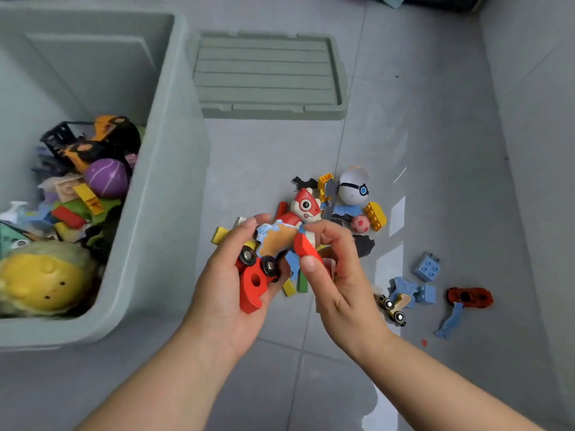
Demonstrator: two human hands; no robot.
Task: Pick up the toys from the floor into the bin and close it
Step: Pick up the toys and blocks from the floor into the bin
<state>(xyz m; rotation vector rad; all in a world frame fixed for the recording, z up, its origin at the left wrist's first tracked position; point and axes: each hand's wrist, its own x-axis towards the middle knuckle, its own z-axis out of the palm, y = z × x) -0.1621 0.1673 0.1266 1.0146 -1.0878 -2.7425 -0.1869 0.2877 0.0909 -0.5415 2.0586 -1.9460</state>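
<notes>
Left hand (227,275): cupped palm-up, fingers curled round a red wooden piece (252,287) and a wheeled toy (268,265), probably gathering a handful to save trips.
Right hand (339,281): pinches a red block (306,247), held against that handful.
Bin (161,213): open, part-filled, just left of the hands.
Lid (264,73): flat on the floor behind.
Floor toys: red car (469,297) and blue brick (427,267) lie to the right.

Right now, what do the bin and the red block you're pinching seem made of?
The bin looks like matte moulded plastic: smooth walls, rounded rim. The red block is probably painted wood, judging by its solid shape and flat colour, though hard plastic is possible.
</notes>
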